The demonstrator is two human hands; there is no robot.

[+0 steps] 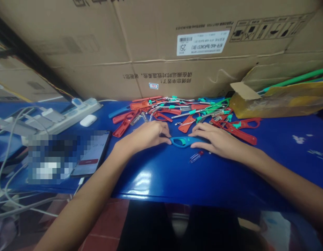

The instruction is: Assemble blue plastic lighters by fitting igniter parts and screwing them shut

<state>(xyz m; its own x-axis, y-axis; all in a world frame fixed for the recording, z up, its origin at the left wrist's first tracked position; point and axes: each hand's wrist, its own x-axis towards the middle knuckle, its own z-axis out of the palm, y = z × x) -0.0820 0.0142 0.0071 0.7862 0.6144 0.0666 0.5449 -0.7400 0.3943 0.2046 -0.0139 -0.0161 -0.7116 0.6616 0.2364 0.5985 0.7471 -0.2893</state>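
A blue lighter handle (pixel 180 141) lies low over the table, with a loop-shaped opening and a green trigger inside it. My left hand (pixel 151 135) pinches its looped left end between thumb and fingers. On the other side, my right hand (pixel 212 139) grips the handle's body, partly covering it. Just in front of the right hand rests a small clear tank (pixel 196 157) with a red end. Behind both hands spreads a pile of red handle shells (pixel 186 123), metal rods (pixel 183 114), green triggers and thin white wires.
Large cardboard boxes (pixel 98 42) stand along the back of the blue table (pixel 151 174). At right is a yellow taped carton (pixel 276 103) with green sticks. To the left are a phone (pixel 92 157), a white earbud case (pixel 88 120) and a power strip (pixel 69 115) with cables.
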